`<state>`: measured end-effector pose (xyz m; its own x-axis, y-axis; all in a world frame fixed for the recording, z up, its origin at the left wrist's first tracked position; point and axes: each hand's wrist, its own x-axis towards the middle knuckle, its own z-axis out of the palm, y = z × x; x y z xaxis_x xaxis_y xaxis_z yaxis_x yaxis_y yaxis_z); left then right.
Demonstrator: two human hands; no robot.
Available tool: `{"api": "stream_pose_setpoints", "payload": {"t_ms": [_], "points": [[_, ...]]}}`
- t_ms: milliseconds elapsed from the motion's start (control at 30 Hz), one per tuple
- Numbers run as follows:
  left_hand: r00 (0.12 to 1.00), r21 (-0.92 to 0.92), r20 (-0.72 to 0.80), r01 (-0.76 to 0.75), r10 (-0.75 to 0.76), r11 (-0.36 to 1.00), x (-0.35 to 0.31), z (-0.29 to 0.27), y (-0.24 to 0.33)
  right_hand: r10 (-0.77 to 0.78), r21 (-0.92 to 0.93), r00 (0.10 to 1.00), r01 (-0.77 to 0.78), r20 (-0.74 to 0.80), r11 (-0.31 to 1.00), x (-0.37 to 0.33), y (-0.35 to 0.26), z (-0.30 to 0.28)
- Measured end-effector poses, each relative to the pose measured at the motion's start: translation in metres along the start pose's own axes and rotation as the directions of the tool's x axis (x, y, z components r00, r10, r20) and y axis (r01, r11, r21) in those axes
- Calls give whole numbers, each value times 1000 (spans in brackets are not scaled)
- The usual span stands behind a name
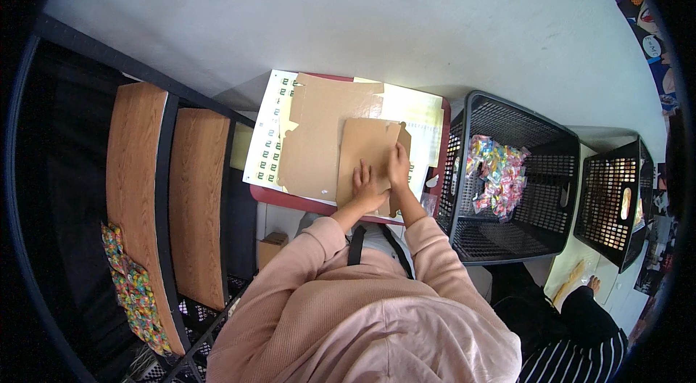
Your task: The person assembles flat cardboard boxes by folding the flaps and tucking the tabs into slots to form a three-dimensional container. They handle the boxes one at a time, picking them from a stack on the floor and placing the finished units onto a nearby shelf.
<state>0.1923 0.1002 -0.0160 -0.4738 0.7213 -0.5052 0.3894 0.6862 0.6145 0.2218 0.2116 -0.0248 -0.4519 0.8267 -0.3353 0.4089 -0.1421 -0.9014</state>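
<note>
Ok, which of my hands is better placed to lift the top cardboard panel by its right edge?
Probably your right hand: it is at that edge of the top cardboard panel, while your left hand rests farther left, fingers spread.

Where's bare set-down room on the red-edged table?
Left: a strip of white sheet beside the large flat cardboard. Upper right: the pale yellow sheet between that cardboard and the black crate. Crowded: the middle, where left hand and right hand touch the smaller cardboard.
</note>
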Motion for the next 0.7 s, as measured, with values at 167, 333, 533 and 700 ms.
{"api": "stream_pose_setpoints", "payload": {"t_ms": [167,333,533,700], "points": [[993,266,60,-112,100,958,3,-26,-17,-439,-412,885,462,156,785,-22,-8,-3],[970,455,-50,-189,237,870,9,-48,-37,-396,-728,793,595,463,340,-19,6,8],[984,481,-27,-142,177,865,20,-73,-38,-286,-769,822,565,492,300,-20,12,10],[983,518,-24,-145,183,843,16,-74,-37,-207,-808,844,535,495,245,-19,10,14]]}}
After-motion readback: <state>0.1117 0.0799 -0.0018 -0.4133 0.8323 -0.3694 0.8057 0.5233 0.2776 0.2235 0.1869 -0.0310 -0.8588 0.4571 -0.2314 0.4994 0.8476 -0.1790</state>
